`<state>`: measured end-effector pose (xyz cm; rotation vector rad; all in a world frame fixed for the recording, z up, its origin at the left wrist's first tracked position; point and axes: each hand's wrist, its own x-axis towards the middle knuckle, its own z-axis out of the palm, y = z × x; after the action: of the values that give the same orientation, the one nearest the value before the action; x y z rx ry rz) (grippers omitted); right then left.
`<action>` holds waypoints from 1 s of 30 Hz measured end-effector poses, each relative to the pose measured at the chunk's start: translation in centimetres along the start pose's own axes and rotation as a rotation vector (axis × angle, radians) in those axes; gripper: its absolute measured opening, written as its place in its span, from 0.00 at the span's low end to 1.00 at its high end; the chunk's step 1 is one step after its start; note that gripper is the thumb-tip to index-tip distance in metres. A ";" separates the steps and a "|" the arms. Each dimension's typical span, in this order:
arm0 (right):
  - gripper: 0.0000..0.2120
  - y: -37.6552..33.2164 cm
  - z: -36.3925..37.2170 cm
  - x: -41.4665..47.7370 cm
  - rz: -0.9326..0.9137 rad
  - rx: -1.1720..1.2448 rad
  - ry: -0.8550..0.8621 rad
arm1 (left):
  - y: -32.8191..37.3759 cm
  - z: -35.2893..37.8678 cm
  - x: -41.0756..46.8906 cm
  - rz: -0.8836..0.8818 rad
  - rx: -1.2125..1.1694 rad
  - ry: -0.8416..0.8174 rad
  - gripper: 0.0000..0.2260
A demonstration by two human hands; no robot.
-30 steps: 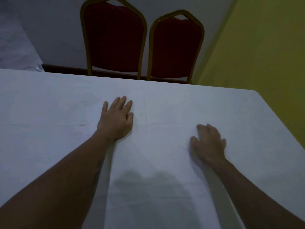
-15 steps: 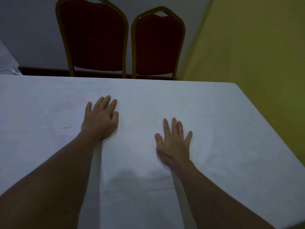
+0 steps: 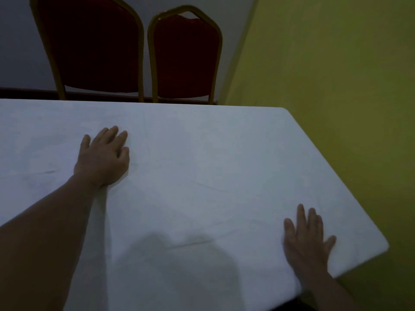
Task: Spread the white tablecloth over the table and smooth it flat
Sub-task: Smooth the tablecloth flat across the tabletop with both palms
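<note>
The white fabric tablecloth (image 3: pixel 202 164) covers the desk. Both hands lie flat and spread, gripping nothing: the left hand (image 3: pixel 103 158) pins the middle while the right hand (image 3: pixel 306 240) presses near the corner, apparently flattening faint creases.

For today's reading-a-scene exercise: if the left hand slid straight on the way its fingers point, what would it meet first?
Only bare white tablecloth lies ahead of the left hand; it would likely reach the table's far edge first, with the two red chairs beyond it.
</note>
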<state>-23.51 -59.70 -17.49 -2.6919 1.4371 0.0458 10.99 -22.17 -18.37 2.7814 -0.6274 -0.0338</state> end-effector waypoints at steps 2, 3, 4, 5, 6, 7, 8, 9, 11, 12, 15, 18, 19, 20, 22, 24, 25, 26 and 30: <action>0.30 1.1 -0.1 0.1 0.012 0.014 -0.012 | 0.2 0.1 0.0 -0.002 -0.003 0.019 0.24; 0.30 1.1 -0.2 0.2 0.017 0.008 -0.025 | 0.4 0.0 0.0 -0.015 0.014 0.030 0.24; 0.31 0.8 -0.1 0.4 0.031 -0.002 -0.045 | 0.6 -0.1 -0.1 -0.031 0.054 0.037 0.24; 0.31 0.5 -0.2 0.4 0.052 -0.013 -0.066 | 1.2 -0.2 -0.3 -0.034 0.118 0.034 0.24; 0.31 -0.3 -0.2 0.2 0.061 -0.017 -0.076 | 1.8 -0.3 -0.5 -0.023 0.190 0.021 0.24; 0.31 -1.3 -0.3 -0.1 0.040 -0.014 -0.080 | 2.8 -0.5 -0.7 0.008 0.252 0.005 0.26; 0.32 -2.5 -0.4 -0.6 -0.016 -0.010 -0.075 | 4.2 -0.7 -1.0 0.052 0.290 -0.013 0.27; 0.32 -4.0 -0.4 -1.5 -0.100 -0.002 -0.075 | 6.0 -0.7 -1.4 0.093 0.295 -0.030 0.27; 0.34 -7.2 -0.5 -3.5 -0.275 0.041 -0.058 | 10.6 -0.2 -2.3 0.142 0.163 -0.037 0.25; 0.35 -8.7 -0.4 -4.5 -0.346 0.066 -0.056 | 13.1 0.3 -2.7 0.146 0.063 -0.034 0.24; 0.34 -10.2 -0.4 -5.7 -0.428 0.114 -0.091 | 20.2 2.2 -3.6 0.160 -0.146 -0.059 0.24; 0.33 -7.3 -0.2 -5.0 -0.404 0.091 -0.081 | 23.7 4.4 -5.0 0.075 -0.223 -0.116 0.26; 0.33 -5.9 -0.1 -4.5 -0.393 0.076 -0.069 | 23.9 5.0 -5.4 0.060 -0.193 -0.109 0.27; 0.34 -4.5 -0.1 -4.1 -0.372 0.060 -0.057 | 23.9 5.4 -5.6 0.057 -0.158 -0.098 0.28; 0.35 -1.7 0.0 -3.2 -0.305 0.043 -0.042 | 23.9 5.9 -5.9 0.052 -0.136 -0.082 0.28; 0.35 1.0 0.0 -2.5 -0.217 0.036 -0.046 | 24.0 6.1 -6.0 0.049 -0.121 -0.076 0.28; 0.35 2.2 -0.1 -2.1 -0.172 0.036 -0.048 | 24.1 6.2 -6.1 0.047 -0.107 -0.072 0.28; 0.35 3.5 -0.2 -1.7 -0.125 0.043 -0.048 | 24.1 6.3 -6.1 0.047 -0.093 -0.068 0.28; 0.32 8.3 -1.1 -0.2 0.042 0.071 -0.067 | 24.5 6.4 -5.9 0.045 -0.048 -0.054 0.30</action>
<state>-30.59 -64.22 -16.94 -2.5785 1.4471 0.0846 -5.11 -42.61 -17.77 2.7273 -0.6926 -0.1134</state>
